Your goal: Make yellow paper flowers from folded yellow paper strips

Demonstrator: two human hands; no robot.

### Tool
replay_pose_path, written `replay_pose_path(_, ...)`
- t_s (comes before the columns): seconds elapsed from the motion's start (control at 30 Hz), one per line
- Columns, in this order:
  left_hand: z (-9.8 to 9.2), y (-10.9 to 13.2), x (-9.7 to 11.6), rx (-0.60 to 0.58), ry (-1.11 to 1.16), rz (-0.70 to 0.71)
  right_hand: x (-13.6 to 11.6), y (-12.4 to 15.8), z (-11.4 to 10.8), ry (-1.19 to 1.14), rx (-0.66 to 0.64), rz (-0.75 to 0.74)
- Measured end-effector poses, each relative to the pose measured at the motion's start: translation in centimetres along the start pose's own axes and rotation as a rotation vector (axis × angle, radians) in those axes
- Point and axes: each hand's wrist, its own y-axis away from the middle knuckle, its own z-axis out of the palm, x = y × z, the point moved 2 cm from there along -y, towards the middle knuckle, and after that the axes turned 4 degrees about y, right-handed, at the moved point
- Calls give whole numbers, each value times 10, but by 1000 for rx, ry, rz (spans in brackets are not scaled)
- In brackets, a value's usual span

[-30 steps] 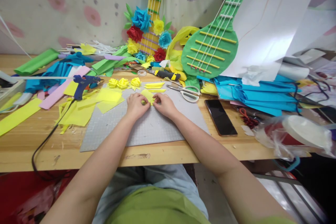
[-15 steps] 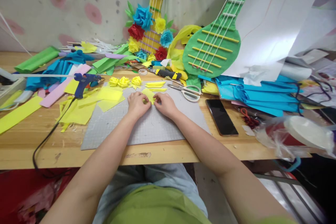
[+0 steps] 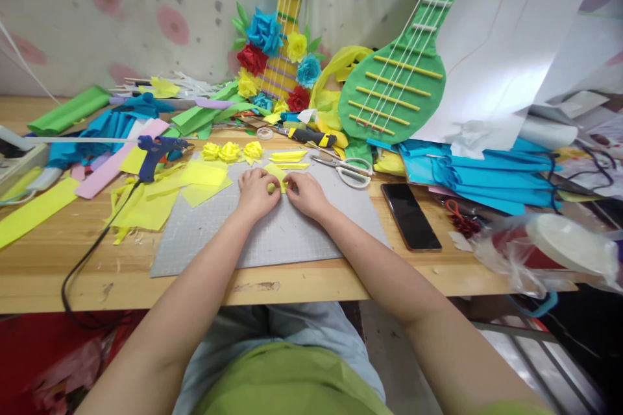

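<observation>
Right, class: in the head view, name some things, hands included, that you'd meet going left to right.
Long yellow paper strip, dark blue glue gun, left hand, right hand, black rectangular phone, red cord.

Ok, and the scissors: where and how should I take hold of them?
The scissors are probably best taken by the near white handle loop, coming from the right with the right hand: they lie flat, both loops to the right, blades pointing left.

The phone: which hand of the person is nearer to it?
Right. The right hand is to the left of the phone; the left hand is farther left, beyond the right hand.
</observation>
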Motion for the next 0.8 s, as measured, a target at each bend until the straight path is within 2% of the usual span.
replay_pose_path(0.27,0,0,3,-5,11,-70,1,-1,0,-55,-2,46)
replay_pose_path(0.5,1,0,3,-4,-3,-54,7,-4,1,-141,-25,123)
replay_pose_path(0.8,2,-2,0,-3,-8,-79,-4,0,2,32,18,77)
